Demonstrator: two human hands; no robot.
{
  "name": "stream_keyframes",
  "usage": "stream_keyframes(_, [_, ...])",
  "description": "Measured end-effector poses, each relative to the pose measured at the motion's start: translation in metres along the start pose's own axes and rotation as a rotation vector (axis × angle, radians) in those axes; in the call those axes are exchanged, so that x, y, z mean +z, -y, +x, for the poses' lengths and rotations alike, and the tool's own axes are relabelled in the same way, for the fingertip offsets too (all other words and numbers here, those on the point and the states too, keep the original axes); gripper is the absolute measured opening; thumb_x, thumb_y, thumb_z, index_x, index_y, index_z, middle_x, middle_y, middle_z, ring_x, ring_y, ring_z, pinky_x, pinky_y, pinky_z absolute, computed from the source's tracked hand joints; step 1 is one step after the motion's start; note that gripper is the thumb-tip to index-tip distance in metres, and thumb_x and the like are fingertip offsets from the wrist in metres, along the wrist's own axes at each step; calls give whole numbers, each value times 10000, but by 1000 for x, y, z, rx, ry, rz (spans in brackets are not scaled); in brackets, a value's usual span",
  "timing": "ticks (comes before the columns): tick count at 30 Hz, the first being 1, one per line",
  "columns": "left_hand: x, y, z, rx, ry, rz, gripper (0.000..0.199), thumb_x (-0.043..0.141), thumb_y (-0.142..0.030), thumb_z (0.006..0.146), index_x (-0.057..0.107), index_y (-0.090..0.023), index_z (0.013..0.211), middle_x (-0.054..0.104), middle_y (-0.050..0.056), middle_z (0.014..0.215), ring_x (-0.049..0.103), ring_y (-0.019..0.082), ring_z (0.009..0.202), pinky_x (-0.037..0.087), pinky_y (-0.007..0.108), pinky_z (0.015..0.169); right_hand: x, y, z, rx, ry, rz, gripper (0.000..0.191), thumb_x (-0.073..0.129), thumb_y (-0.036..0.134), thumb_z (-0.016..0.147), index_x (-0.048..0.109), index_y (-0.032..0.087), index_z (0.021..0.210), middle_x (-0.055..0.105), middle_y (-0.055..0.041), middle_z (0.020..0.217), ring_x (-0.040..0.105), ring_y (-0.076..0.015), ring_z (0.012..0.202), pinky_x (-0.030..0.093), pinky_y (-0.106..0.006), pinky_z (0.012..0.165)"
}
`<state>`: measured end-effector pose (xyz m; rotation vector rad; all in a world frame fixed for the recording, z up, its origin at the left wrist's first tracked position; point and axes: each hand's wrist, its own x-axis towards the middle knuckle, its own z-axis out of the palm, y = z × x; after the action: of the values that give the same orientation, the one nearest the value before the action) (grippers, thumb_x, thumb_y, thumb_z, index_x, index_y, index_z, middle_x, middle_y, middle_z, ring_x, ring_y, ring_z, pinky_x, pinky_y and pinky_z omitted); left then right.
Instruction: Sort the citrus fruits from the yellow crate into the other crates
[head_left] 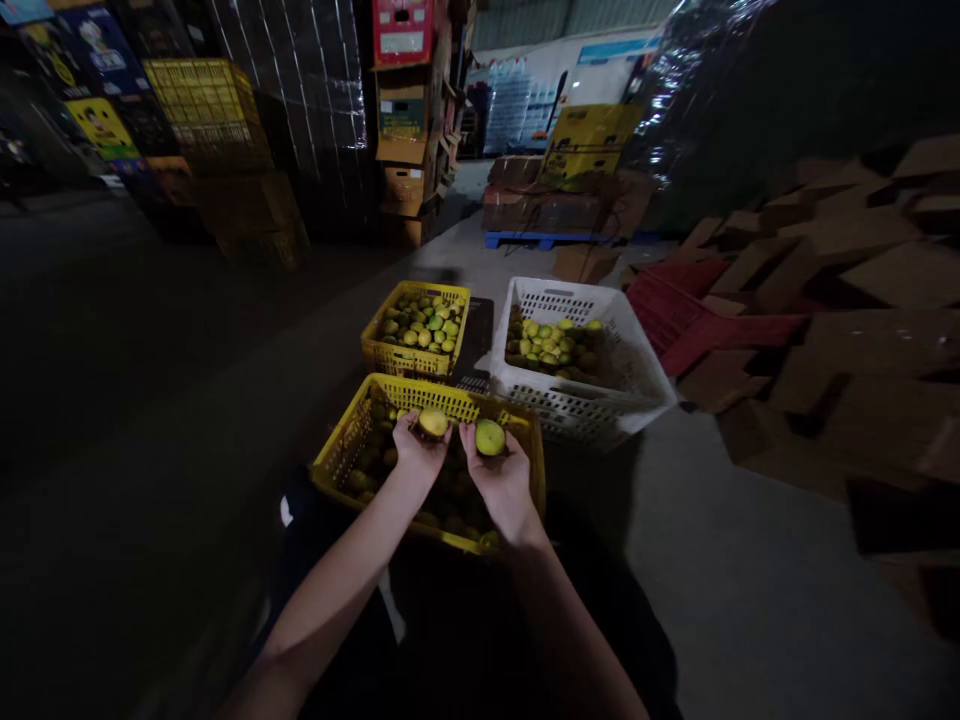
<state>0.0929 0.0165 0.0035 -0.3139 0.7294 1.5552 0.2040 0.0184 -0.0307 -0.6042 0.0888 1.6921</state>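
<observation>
My left hand (421, 447) is closed around a yellow citrus fruit (433, 422), fingers cupped under it. Beside it, my right hand (501, 472) grips a greener citrus fruit (490, 437). Both hands are over a large yellow crate (341, 445), where more citrus fruit (363, 480) lies in shadow, partly hidden by my arms. Behind stands a smaller yellow crate (375, 352) filled with yellow and green citrus fruit (424, 338). To the right of that, a white crate (634, 375) holds a layer of yellow-green citrus fruit (549, 345).
Flattened cardboard boxes (862, 370) pile up on the right, with a red crate (679, 310) among them. Farther back, boxes (525, 208) sit on a blue pallet (540, 240). Stacked cartons (403, 130) and yellow crates (206, 105) stand at the back left.
</observation>
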Motion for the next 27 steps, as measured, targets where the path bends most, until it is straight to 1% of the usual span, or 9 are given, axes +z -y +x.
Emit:
stream_keyframes(3, [2, -2, -2, -8, 104, -4, 93, 491, -174, 834, 570, -163, 785, 642, 36, 739, 640, 160, 734, 553, 312, 766, 20, 1, -17, 60, -41, 69, 190, 506, 299, 885, 641, 165, 892, 721, -47, 815, 688, -159, 811, 584, -230, 641])
stream_keyframes(6, [7, -8, -9, -91, 252, -66, 187, 453, -193, 876, 628, -128, 891, 686, 90, 834, 664, 177, 856, 554, 274, 791, 35, 4, -30, 21, 90, 100, 237, 507, 363, 902, 654, 178, 915, 726, -42, 862, 680, -138, 800, 573, -229, 677])
stream_keyframes(8, [9, -14, -15, -129, 354, -80, 231, 435, -197, 883, 647, -130, 947, 695, 95, 867, 666, 173, 913, 552, 247, 785, 39, 6, -34, -6, 144, 106, 229, 532, 382, 887, 653, 191, 851, 717, -13, 795, 671, -125, 751, 570, -237, 689])
stream_keyframes(11, [9, -22, -23, -208, 449, -24, 193, 451, -195, 869, 634, -158, 819, 661, 35, 737, 662, 123, 728, 535, 188, 611, 38, 7, -37, 24, 178, 33, 230, 592, 375, 826, 610, 195, 684, 649, 28, 615, 618, -106, 587, 543, -214, 574])
stream_keyframes(14, [6, -26, -27, -285, 518, 38, 223, 485, -221, 847, 523, -165, 635, 529, -25, 570, 537, 76, 479, 400, 144, 394, 37, 4, -40, 1, 206, -133, 216, 650, 330, 736, 573, 189, 591, 610, 26, 557, 575, -110, 508, 500, -211, 477])
stream_keyframes(17, [4, -26, -29, -276, 581, 134, 271, 497, -244, 823, 449, -173, 566, 447, -35, 525, 466, 83, 417, 330, 160, 331, 37, 0, -43, -54, 256, -226, 185, 667, 291, 675, 566, 182, 565, 600, 17, 554, 569, -115, 503, 503, -221, 480])
stream_keyframes(23, [5, -25, -34, -281, 582, 189, 294, 462, -228, 830, 441, -174, 542, 431, -23, 506, 447, 89, 400, 334, 174, 310, 36, 0, -42, -46, 242, -216, 177, 623, 275, 716, 543, 196, 580, 592, 20, 559, 555, -104, 490, 504, -215, 473])
stream_keyframes(25, [5, -25, -32, -305, 500, 158, 264, 467, -217, 841, 490, -164, 584, 486, -15, 536, 493, 86, 432, 381, 163, 338, 35, 1, -39, -18, 199, -172, 161, 613, 261, 728, 545, 198, 596, 602, 26, 563, 570, -103, 500, 514, -210, 480])
stream_keyframes(27, [5, -23, -26, -288, 353, 92, 214, 462, -208, 860, 566, -156, 680, 566, 2, 597, 579, 95, 520, 473, 163, 423, 34, 1, -35, 0, 132, -104, 125, 582, 237, 758, 563, 200, 640, 629, 31, 587, 607, -103, 546, 543, -209, 533])
